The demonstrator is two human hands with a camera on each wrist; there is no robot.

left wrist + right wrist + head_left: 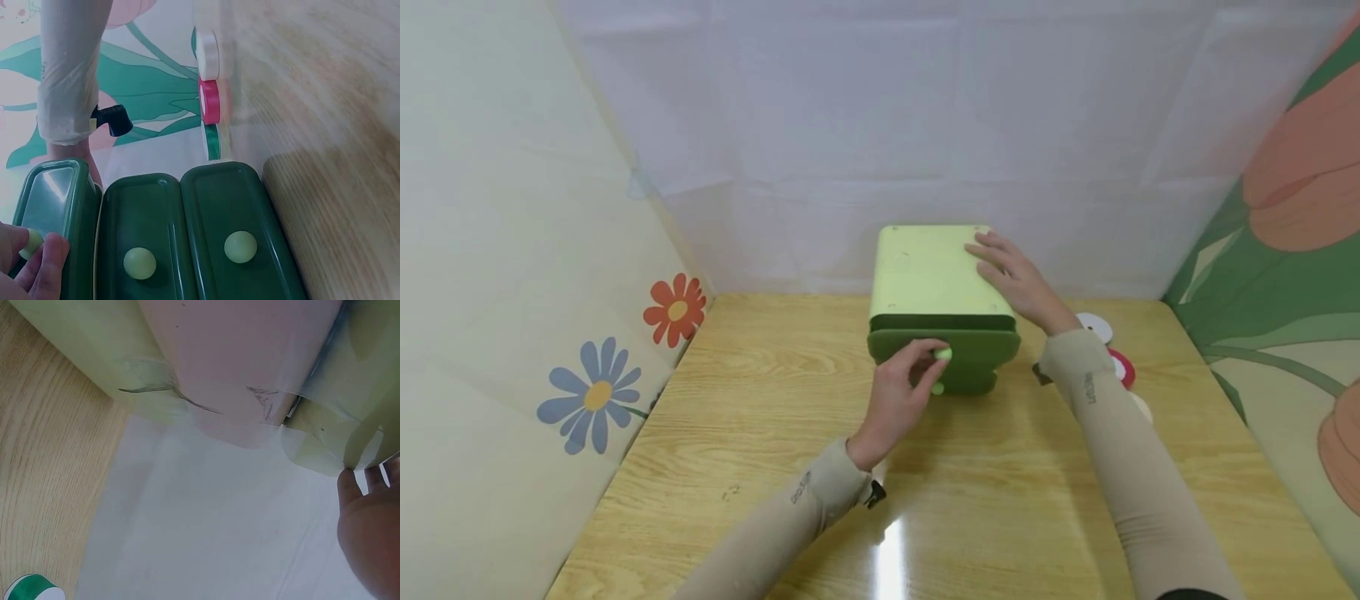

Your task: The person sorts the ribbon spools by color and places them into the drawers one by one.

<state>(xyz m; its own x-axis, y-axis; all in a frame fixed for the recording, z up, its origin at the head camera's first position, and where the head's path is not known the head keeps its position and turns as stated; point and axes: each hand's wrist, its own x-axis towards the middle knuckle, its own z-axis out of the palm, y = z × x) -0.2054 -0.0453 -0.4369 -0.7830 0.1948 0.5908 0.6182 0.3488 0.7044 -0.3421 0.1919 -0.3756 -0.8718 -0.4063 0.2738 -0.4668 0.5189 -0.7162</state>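
Observation:
A small light green cabinet [936,271] with dark green drawers stands on the table. Its top drawer [53,194] juts out past the middle drawer [144,215] and the bottom drawer [228,200]. My left hand [898,396] pinches the round pale green knob [943,354] of the top drawer between thumb and fingers. Across the cabinet, my right hand [1015,279] rests its extended fingers on the right part of the lid. In the right wrist view, the right fingers [349,487] touch the cabinet's edge, and part of that hand is out of frame.
Right of the cabinet, a white roll [208,56], a pink roll [210,101] and a green roll [211,141] of ribbon or tape stand in a row, partly behind the right sleeve in the head view. A white sheet [820,150] hangs behind the wooden table [760,375].

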